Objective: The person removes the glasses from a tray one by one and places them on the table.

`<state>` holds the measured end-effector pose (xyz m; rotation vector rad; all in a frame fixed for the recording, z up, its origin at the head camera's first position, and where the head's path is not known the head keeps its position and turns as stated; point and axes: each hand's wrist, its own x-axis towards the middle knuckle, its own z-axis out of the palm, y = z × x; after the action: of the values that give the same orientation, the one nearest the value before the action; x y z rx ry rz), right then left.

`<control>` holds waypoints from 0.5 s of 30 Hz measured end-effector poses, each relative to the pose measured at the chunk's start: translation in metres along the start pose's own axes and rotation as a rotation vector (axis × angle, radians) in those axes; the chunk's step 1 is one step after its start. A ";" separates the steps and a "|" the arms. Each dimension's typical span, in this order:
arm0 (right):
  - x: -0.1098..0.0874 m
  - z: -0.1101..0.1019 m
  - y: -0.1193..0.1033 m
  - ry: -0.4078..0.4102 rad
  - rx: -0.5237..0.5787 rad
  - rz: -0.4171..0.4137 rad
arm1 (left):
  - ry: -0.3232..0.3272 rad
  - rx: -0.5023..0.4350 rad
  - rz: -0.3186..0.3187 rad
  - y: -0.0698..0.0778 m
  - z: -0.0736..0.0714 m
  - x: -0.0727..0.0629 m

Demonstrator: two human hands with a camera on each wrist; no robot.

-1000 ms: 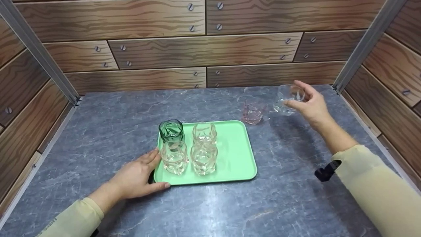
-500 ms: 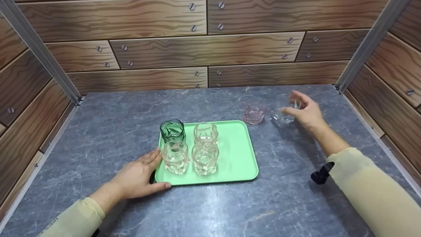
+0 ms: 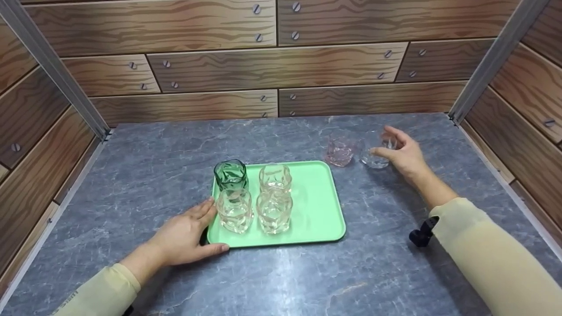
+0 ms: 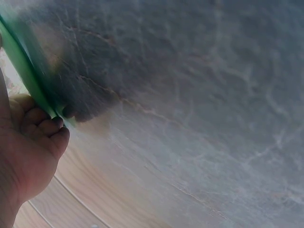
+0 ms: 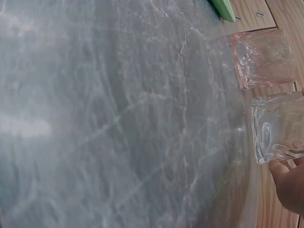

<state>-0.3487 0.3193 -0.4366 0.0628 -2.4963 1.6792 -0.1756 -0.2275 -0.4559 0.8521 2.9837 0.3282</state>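
Observation:
My right hand (image 3: 406,154) holds a clear glass tumbler (image 3: 376,161), thumb on its near side and fingers around its right side. The tumbler is upright at the table, beside a pink glass tumbler (image 3: 339,153); a narrow gap separates them in the right wrist view. My left hand (image 3: 186,239) grips the near left corner of a green tray (image 3: 314,210), its thumb at the front rim and its bent fingers (image 4: 50,127) against the side. On the tray's left half stand a dark green tumbler (image 3: 230,175) and several clear tumblers (image 3: 274,215).
A grey marbled table (image 3: 281,281) lies under everything. Wood-patterned panels (image 3: 219,70) enclose it at the back and both sides, with metal posts (image 3: 476,61) at the rear corners. The tray's right half is bare green.
My right hand has lowered the clear tumbler from above the table and brought it slightly left, nearer the pink one. The left hand and the tray stay where they were.

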 end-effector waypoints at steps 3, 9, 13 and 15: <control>0.001 0.001 0.003 -0.006 0.006 0.007 | 0.000 0.000 -0.003 0.000 0.000 -0.001; 0.001 0.000 0.007 -0.031 0.005 0.031 | -0.002 -0.002 0.000 0.000 0.001 -0.001; 0.001 -0.001 0.008 -0.059 0.004 0.043 | -0.004 0.002 0.001 -0.001 0.001 0.000; 0.002 -0.002 0.008 -0.077 0.014 0.046 | -0.004 0.004 0.000 -0.001 0.001 0.000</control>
<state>-0.3509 0.3243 -0.4426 0.0723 -2.5603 1.7445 -0.1759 -0.2281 -0.4569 0.8513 2.9816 0.3198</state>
